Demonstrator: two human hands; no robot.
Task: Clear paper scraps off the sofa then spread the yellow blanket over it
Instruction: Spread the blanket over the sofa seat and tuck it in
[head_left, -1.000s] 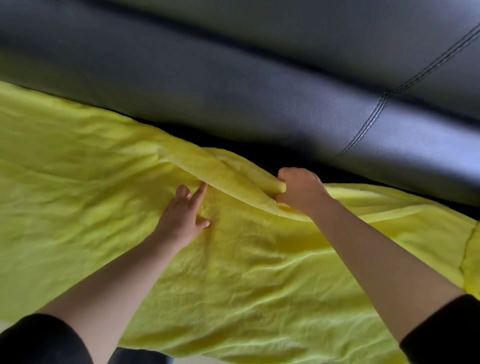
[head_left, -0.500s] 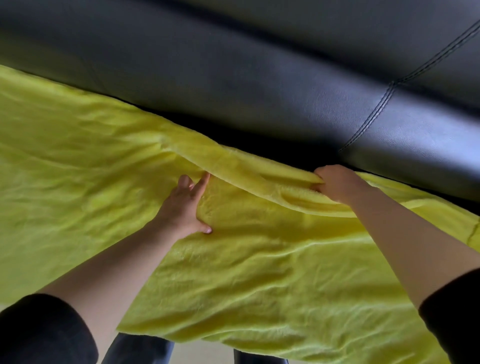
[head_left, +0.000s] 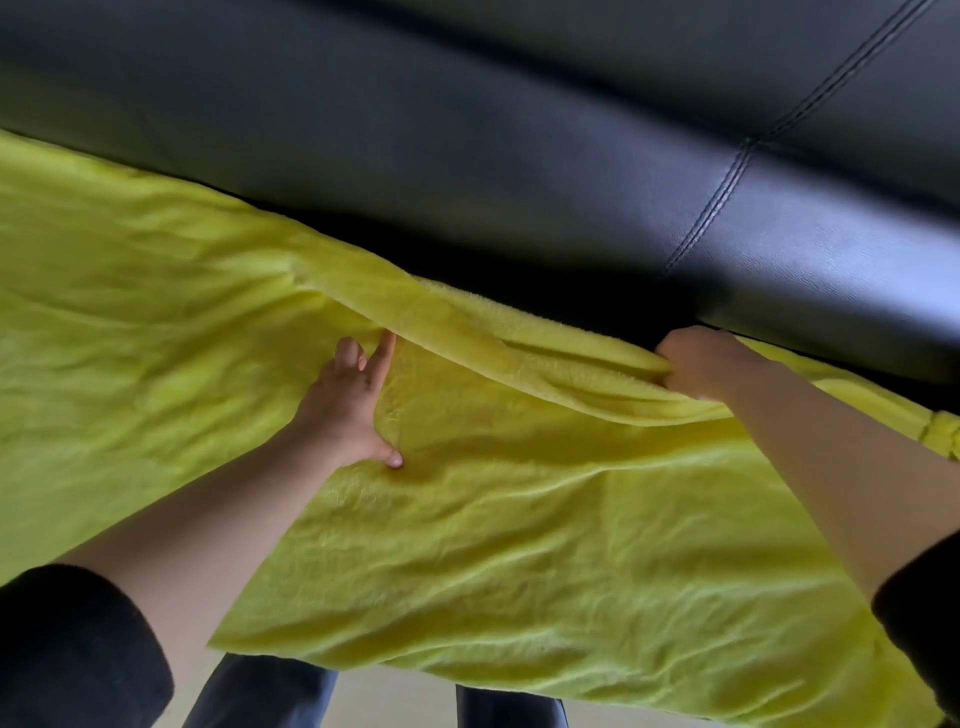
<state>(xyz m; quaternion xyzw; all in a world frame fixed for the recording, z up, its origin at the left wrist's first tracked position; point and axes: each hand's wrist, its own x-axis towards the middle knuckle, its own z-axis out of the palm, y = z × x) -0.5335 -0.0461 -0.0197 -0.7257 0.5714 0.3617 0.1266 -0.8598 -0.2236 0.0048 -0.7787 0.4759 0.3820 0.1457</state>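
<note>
The yellow blanket (head_left: 519, 545) covers the seat of the black leather sofa (head_left: 467, 156), wrinkled, with its far edge folded back toward me in a long ridge. My left hand (head_left: 348, 410) lies flat on the blanket, fingers apart, fingertips against the left end of the fold. My right hand (head_left: 711, 364) is closed on the folded far edge near the sofa's backrest, at the right. No paper scraps are visible.
The sofa's backrest fills the top of the view, with a stitched seam (head_left: 727, 192) at the right. The blanket's near edge hangs over the seat front. Below it show my legs in dark trousers (head_left: 260, 696) and a strip of pale floor (head_left: 395, 701).
My right hand has moved to the right along the far edge, drawing the fold out longer. The left hand has stayed pressed in the same place on the blanket.
</note>
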